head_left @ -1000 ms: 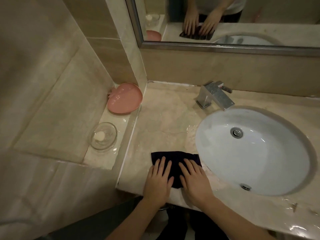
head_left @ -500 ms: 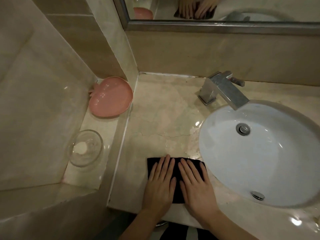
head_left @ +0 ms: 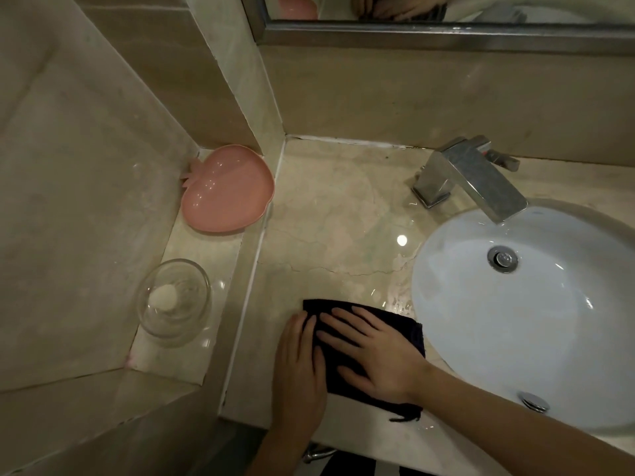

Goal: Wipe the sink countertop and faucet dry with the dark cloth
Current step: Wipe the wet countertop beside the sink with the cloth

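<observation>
A wet, glossy beige marble tabletop (head_left: 330, 214) meets a white basin (head_left: 515, 324) at 3 o'clock, with a chrome faucet (head_left: 470, 176) at 1 o'clock. The left hand (head_left: 299, 365) and right hand (head_left: 374, 352) press flat, fingers straight, gripping nothing, on the dark cloth (head_left: 409, 326), folded flat at 6 o'clock beside the basin.

Scene is dimly lit with a warm cast. A small round glare spot is seen on the wet countertop (head_left: 401, 240), with faint highlights in the sink (head_left: 567, 304). Straight edges are bowed by wide-angle distortion. Detail is softened throughout; corners are darkened.
</observation>
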`<state>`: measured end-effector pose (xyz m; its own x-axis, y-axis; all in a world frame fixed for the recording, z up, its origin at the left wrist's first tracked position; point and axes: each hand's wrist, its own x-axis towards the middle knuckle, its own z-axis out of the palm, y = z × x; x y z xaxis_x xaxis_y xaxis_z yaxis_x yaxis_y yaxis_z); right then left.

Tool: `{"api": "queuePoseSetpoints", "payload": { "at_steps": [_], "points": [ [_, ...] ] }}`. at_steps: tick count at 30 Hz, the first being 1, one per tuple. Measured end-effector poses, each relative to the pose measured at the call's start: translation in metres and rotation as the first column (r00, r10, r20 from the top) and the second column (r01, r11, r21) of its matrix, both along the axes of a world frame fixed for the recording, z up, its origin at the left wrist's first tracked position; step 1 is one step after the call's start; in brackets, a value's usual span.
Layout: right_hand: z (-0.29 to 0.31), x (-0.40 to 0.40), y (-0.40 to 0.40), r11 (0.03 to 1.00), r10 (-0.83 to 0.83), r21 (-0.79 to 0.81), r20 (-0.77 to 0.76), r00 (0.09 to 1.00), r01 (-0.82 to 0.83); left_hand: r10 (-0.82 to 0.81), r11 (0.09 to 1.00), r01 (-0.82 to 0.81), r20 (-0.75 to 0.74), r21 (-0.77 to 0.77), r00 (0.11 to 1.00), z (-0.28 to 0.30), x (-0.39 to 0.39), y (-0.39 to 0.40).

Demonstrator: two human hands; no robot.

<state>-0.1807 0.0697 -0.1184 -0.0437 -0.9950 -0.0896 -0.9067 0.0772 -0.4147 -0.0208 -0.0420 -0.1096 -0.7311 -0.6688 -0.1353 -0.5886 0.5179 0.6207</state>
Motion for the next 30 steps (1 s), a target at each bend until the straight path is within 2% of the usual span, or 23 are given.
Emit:
{"api": "queuePoseSetpoints", "payload": {
  "at_steps": [4,7,11,14,17,18,19,21,23,24,30],
  "points": [
    [0.0,-0.008,-0.014,0.984,-0.174,-0.042,-0.022,0.985,0.173,-0.026,0.998,0.026,0.002,-0.062,1.0,0.0,-0.021,-0.003],
    [0.005,-0.024,-0.03,0.953,-0.304,-0.016,-0.077,0.95,0.304,-0.045,0.995,0.041,-0.042,-0.09,0.998,0.004,-0.035,-0.012],
    [0.009,-0.031,-0.037,0.921,-0.385,0.016,-0.115,0.916,0.389,0.01,0.999,-0.014,-0.082,-0.04,0.997,0.005,-0.04,-0.016],
    [0.006,-0.005,-0.028,0.944,-0.329,0.009,-0.085,0.941,0.33,-0.019,1.0,0.017,-0.078,-0.023,0.997,0.006,-0.039,-0.007],
    [0.008,0.01,-0.015,0.996,-0.076,-0.042,-0.03,0.997,0.075,-0.23,0.97,0.227,-0.029,-0.085,0.973,0.002,-0.04,-0.008],
    [0.008,0.008,-0.01,0.997,-0.045,-0.07,-0.034,0.998,0.042,-0.296,0.95,0.295,0.003,-0.107,0.955,-0.001,-0.04,-0.011],
    [0.009,0.008,-0.007,0.994,-0.065,-0.094,-0.06,0.996,0.059,-0.34,0.932,0.342,0.035,-0.124,0.94,-0.004,-0.041,-0.014],
    [0.007,0.018,-0.002,0.972,-0.223,-0.097,-0.115,0.968,0.212,-0.363,0.92,0.368,0.061,-0.134,0.93,-0.007,-0.04,-0.019],
    [0.001,0.036,-0.002,0.909,-0.415,-0.063,-0.07,0.907,0.412,-0.354,0.922,0.361,0.077,-0.141,0.932,-0.008,-0.04,-0.019],
    [-0.002,0.043,-0.003,0.886,-0.462,-0.058,-0.045,0.886,0.459,-0.348,0.919,0.359,0.093,-0.162,0.933,-0.009,-0.04,-0.019],
    [0.001,0.002,-0.047,0.925,-0.375,-0.075,-0.046,0.926,0.372,-0.256,0.934,0.266,0.071,-0.24,0.964,-0.011,-0.067,-0.055]
  ]
}}
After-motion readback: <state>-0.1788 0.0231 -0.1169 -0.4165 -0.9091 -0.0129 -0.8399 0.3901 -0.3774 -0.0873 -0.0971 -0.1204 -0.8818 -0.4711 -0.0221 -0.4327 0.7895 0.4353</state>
